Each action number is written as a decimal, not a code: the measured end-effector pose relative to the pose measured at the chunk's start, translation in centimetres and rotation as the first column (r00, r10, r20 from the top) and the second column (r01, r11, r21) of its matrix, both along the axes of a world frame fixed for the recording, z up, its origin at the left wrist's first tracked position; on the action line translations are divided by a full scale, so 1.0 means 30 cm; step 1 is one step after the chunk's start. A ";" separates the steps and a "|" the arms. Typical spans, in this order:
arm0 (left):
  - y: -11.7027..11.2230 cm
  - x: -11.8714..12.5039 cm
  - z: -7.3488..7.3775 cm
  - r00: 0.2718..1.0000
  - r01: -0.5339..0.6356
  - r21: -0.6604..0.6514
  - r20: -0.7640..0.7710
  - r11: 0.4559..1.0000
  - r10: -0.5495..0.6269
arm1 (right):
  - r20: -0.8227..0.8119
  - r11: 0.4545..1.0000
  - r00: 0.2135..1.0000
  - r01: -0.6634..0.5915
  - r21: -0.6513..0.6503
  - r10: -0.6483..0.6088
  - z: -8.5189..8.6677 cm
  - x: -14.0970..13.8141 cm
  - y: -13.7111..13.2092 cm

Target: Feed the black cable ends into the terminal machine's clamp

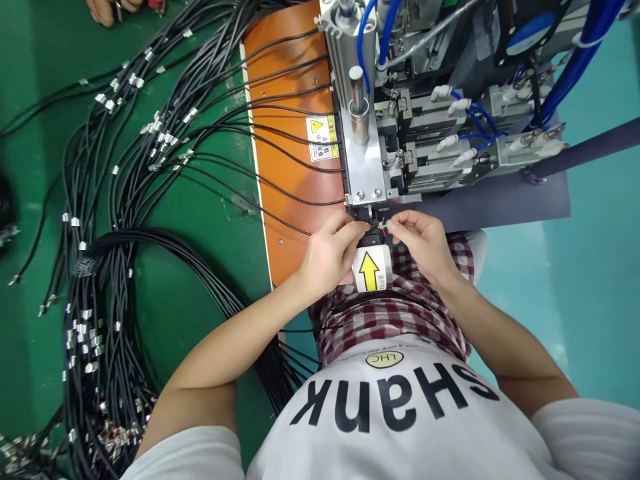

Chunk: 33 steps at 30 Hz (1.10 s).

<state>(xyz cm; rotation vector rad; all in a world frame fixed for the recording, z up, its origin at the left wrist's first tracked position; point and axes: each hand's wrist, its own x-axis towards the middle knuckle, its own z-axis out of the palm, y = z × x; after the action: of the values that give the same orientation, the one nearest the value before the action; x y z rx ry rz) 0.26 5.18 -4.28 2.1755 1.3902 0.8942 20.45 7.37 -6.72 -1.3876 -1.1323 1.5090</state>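
Observation:
My left hand [333,253] pinches a black cable [285,213] close to the dark jaws of a pneumatic machine [370,230]. My right hand [420,243] pinches the fine stripped wires [383,227] at the cable's end, with a little red showing among them. Both sets of fingertips nearly meet just in front of the jaws, which partly hide the wire end. Below the hands, a white tag with a yellow arrow [371,270] sits at the machine's front.
An orange board [290,80] with several black cables across it lies beside the machine. Bundles of black cables with metal terminals [95,280] cover the green surface on the left. Blue air hoses [575,67] run over the machine. Another person's hand [103,10] shows at the top left.

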 end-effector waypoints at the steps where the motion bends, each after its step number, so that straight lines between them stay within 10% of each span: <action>1: 0.001 -0.002 -0.009 1.000 0.000 0.006 -0.016 1.000 0.000 | -0.001 1.000 1.000 0.002 -0.004 -0.002 -0.005 0.000 0.001; 33: 0.001 0.005 -0.026 0.974 0.006 -0.032 -0.228 0.999 -0.014 | 0.039 0.998 0.999 0.015 0.067 -0.018 -0.035 -0.010 -0.013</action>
<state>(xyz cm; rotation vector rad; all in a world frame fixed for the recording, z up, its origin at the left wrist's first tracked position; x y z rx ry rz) 0.41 5.20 -5.05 2.3177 1.4848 0.6289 20.15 7.00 -7.78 -1.3839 -1.1818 1.4255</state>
